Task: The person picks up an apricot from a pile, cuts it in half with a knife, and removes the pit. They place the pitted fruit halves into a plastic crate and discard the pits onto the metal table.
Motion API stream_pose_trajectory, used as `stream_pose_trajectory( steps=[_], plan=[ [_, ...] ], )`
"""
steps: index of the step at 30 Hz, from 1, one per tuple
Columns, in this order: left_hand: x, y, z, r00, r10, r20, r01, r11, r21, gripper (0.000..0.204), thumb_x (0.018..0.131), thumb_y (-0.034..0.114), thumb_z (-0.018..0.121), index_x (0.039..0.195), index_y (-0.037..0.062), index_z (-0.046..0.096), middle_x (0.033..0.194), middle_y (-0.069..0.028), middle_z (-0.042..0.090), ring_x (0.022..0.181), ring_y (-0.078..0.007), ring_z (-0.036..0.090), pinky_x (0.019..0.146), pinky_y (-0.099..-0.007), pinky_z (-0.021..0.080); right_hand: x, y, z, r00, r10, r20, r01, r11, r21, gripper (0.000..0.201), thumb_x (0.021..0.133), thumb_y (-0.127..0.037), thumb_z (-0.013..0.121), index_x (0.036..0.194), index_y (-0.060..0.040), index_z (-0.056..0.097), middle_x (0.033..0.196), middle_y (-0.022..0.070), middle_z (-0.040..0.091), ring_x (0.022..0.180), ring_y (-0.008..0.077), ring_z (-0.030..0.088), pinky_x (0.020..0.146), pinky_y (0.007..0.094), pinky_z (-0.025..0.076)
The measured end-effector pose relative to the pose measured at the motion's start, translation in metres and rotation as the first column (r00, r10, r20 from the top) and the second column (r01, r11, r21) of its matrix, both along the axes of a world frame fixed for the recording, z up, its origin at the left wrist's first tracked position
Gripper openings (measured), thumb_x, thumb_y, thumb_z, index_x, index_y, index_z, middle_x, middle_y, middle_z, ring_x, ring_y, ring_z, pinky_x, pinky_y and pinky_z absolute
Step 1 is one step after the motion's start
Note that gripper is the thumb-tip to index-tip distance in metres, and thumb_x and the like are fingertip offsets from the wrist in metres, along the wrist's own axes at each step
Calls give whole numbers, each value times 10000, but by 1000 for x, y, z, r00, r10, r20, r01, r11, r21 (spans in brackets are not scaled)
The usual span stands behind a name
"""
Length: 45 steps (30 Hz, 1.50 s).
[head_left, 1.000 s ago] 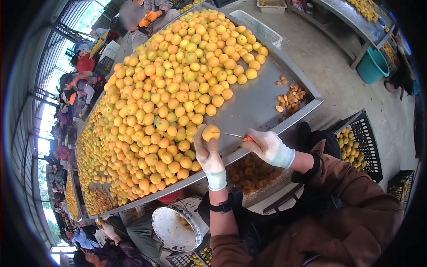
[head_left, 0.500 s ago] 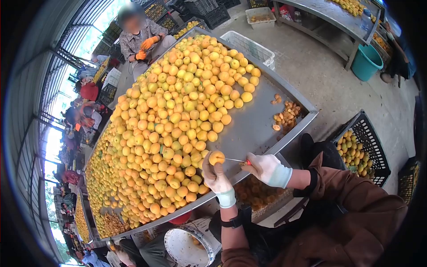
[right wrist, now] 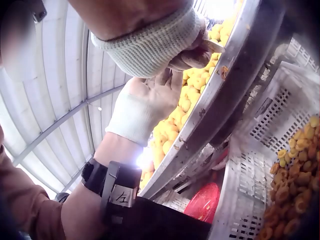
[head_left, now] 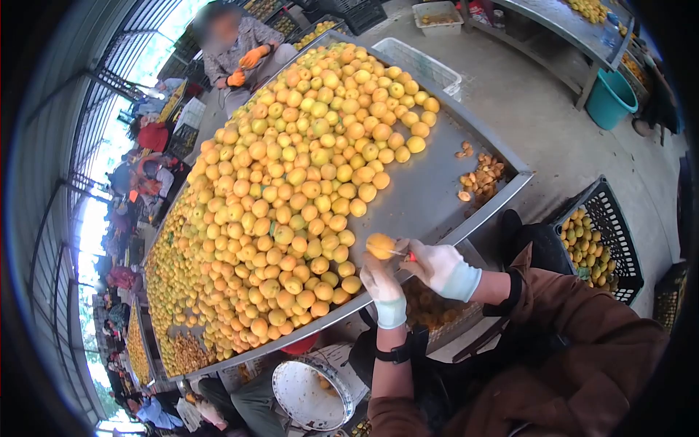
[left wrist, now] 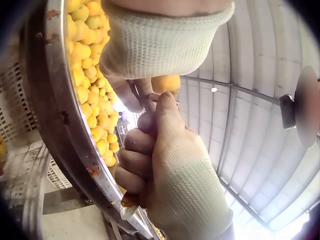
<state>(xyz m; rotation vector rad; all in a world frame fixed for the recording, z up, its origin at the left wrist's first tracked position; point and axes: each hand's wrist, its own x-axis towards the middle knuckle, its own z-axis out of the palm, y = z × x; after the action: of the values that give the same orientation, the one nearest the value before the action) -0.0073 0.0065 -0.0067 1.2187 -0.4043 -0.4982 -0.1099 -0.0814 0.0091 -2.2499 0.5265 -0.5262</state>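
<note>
Pinching the round fruit [head_left: 379, 246], the left hand [head_left: 384, 293] holds it near the edge of the metal table [head_left: 422, 193]; the right hand [head_left: 440, 269] grips a red-handled tool [head_left: 412, 257] against it. The fruit is probably light, soft and easily bruised; its sides suit a gentle hold; the fruit pile [head_left: 280, 186] lies beyond.

Handwritten in dark strokes on the pale label [right wrist: 123, 195] of the black device [right wrist: 131, 175] strapped at the left wrist [right wrist: 111, 152]: a small mark, too unclear to read for certain. Otherwise, no legible writing.
</note>
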Motion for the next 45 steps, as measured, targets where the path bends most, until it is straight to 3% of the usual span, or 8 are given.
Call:
stream_pose_trajectory(
  steps=[5, 7, 17, 24, 32, 35, 38, 45],
  plan=[
    [8, 3, -9, 986, -62, 152, 49, 995, 87, 592, 1029, 448, 394, 1319, -65, 449, 1244, -148, 552, 1114, -268, 576, 933, -406, 481, -2, -8, 8, 998, 41, 42, -41, 999, -4, 299, 957, -340, 533, 945, -44, 497, 660, 168, 600, 637, 387, 618, 547, 460, 495],
    [2, -5, 3, 938, 104, 330, -149, 982, 114, 482, 1017, 336, 474, 1294, -57, 505, 1136, -129, 636, 1038, -207, 600, 959, -331, 443, -1, -8, 5, 999, 17, 38, -15, 999, -39, 288, 953, -323, 546, 932, -41, 491, 653, 166, 596, 633, 384, 616, 538, 459, 490],
    [1, 4, 4, 978, -16, 209, -12, 991, 134, 504, 994, 404, 520, 1207, -51, 559, 1052, -100, 663, 948, -161, 607, 853, -291, 477, 4, -1, -3, 999, -31, -18, 31, 1000, 0, 319, 931, -347, 588, 946, -43, 490, 642, 174, 602, 628, 392, 618, 545, 467, 491],
    [-2, -1, 7, 984, 18, 178, -59, 972, 228, 210, 889, 158, 637, 992, -24, 644, 834, -55, 688, 754, -108, 620, 696, -254, 487, 2, 1, -7, 1000, 8, -6, -8, 1000, -1, 322, 938, -311, 580, 1079, -32, 504, 669, 178, 609, 658, 404, 615, 566, 472, 488],
    [1, 0, 16, 918, -3, 398, -145, 928, 343, 229, 888, 203, 622, 947, -18, 625, 748, -123, 673, 670, -227, 657, 642, -314, 500, -2, -11, -10, 952, 240, 189, -270, 951, 152, 170, 957, -122, 514, 1059, -9, 590, 843, 213, 603, 778, 413, 604, 637, 449, 467],
    [6, 3, 9, 872, -53, 486, -162, 906, 391, 187, 899, 168, 581, 936, -12, 614, 778, -149, 651, 693, -312, 648, 627, -357, 500, -1, -15, -17, 926, 314, 208, -339, 936, 94, 169, 954, -112, 506, 1054, -24, 612, 876, 201, 601, 787, 402, 602, 642, 441, 469],
    [14, 8, 6, 532, -211, 820, -222, 900, 375, 132, 913, 96, 526, 946, 2, 612, 875, -176, 603, 759, -373, 619, 613, -395, 491, -4, -15, -9, 930, 299, 213, -330, 935, 131, 166, 951, -115, 509, 1038, -31, 624, 883, 198, 600, 788, 396, 602, 640, 435, 468],
    [36, 16, 3, 923, 156, 352, -239, 949, 207, 374, 972, 201, 474, 1238, -61, 509, 967, -124, 602, 760, -168, 549, 702, -270, 455, -18, -22, 21, 969, 235, 80, -249, 928, 277, 157, 937, -141, 542, 1021, -46, 636, 863, 191, 590, 776, 390, 603, 628, 423, 472]
  ],
)
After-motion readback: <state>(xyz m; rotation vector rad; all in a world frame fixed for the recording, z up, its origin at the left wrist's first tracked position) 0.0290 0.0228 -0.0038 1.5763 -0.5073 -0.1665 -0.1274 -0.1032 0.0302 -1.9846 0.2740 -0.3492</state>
